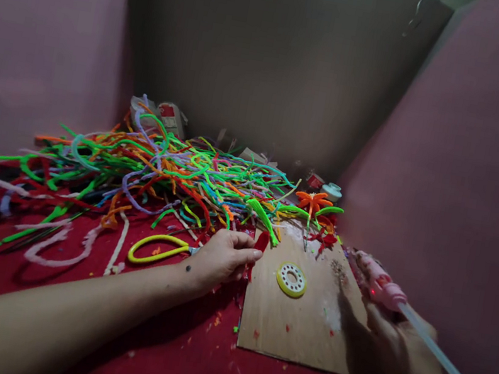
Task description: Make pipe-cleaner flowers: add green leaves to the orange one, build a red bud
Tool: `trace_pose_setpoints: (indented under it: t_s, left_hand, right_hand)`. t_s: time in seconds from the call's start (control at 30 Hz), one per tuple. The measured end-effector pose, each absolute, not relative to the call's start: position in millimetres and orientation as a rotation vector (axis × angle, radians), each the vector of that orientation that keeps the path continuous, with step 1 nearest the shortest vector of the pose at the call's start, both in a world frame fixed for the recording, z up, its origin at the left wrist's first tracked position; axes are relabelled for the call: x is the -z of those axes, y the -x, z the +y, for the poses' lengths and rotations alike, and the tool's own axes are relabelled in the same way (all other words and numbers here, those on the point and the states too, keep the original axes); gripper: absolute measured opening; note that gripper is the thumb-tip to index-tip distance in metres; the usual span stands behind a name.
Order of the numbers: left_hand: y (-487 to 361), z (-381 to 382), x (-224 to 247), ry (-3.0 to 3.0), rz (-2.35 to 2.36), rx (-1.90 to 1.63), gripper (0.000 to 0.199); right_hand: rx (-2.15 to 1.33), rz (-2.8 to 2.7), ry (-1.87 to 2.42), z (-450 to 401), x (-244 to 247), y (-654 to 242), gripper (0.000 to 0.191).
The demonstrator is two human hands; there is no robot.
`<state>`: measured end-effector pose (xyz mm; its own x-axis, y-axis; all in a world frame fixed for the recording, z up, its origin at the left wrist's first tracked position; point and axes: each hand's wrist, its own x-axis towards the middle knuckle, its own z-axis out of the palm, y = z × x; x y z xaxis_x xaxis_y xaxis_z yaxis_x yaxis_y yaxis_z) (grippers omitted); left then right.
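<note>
Between the thumb and fingers of my left hand [223, 258] is a small red fuzzy piece [261, 242], like a petal of pipe cleaner. My right hand [405, 344] grips a pink glue gun [375, 279], with a long clear glue stick [453, 367] coming out of its back and a red light on its side. Below the gun's nozzle lies a brown board [301, 333]. On it rests a yellow-rimmed ring with holes [291, 280]. Yellow-handled pliers or scissors [157, 250] lie beside my left wrist, their working end hidden behind my hand.
A large heap of coloured pipe cleaners [176, 168] spreads over the red cloth [183, 355]. An orange pipe-cleaner flower [312, 203] and a red one [324, 241] are at the board's far edge. A small white jar [331, 192] stands behind. Pink walls [484, 156] close in the sides.
</note>
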<state>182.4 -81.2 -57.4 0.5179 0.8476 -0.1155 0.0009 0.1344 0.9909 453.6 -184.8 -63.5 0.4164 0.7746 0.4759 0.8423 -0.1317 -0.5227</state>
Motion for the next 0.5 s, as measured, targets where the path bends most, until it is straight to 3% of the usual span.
trace_pose_setpoints:
  t_s: [0.3, 0.5]
  left_hand:
    - [-184.1, -85.2, 52.0, -1.324, 0.901, -0.706, 0.017]
    - [-185.6, -85.3, 53.1, -1.331, 0.921, -0.652, 0.016]
  right_hand:
    - [0.263, -1.731, 2.292, -175.8, 94.9, -470.6, 0.024]
    - [0.241, -1.751, 2.181, -168.9, 59.3, -471.0, 0.035]
